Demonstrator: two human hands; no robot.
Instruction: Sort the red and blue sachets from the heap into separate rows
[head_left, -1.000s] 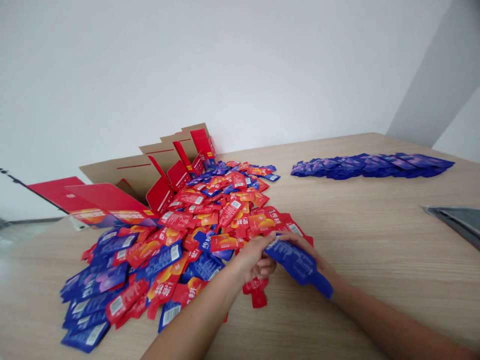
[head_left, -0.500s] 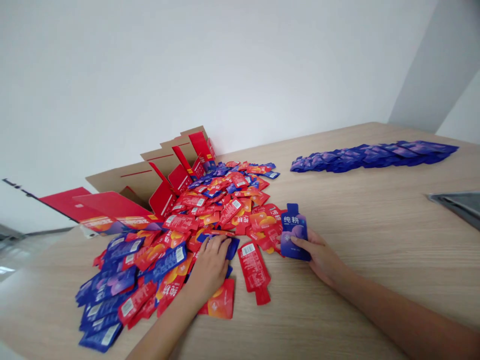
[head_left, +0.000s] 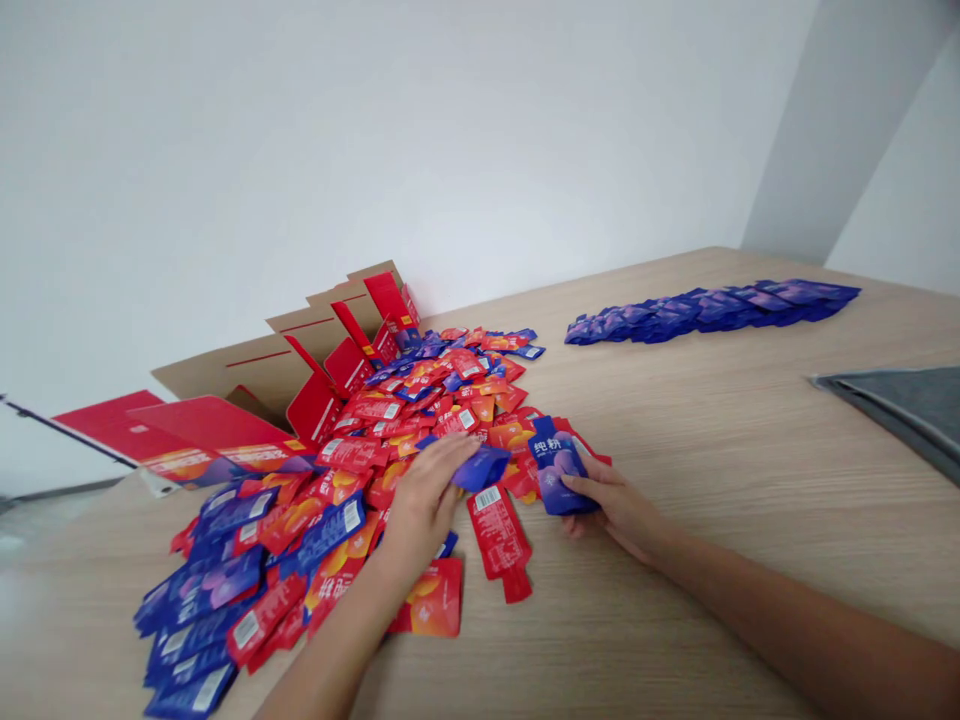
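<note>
Pale wood-grained counter (head_left: 592, 640) runs back to a plain white wall (head_left: 562, 150). Nearest on it, a red pouch (head_left: 501, 545) lies flat, barcode up, between the forearms; keep both wrists above it. Just beyond, the left hand (head_left: 424, 492) grasps a blue pouch (head_left: 482, 468) over the pile (head_left: 352, 455); its fingers cover the near end, so how firmly they pinch cannot be told. The right hand (head_left: 615, 505) grips a second blue pouch (head_left: 556, 475), neck up, thumb on the printed front; whether others sit behind it I cannot tell.

The step in hand looks like drawing blue out from among red. Done well, that means pinching one pouch by its edge and lifting rather than dragging, since slick film would probably pull neighbours along. A light right thumb should be enough; squeezing hard may buckle the film. Matching faces and necks should keep any bundle even.

Farther back, open boxes (head_left: 217, 430) stand left of the pile, and a row (head_left: 712, 308) of overlapping blue pouches lies well apart at right.
</note>
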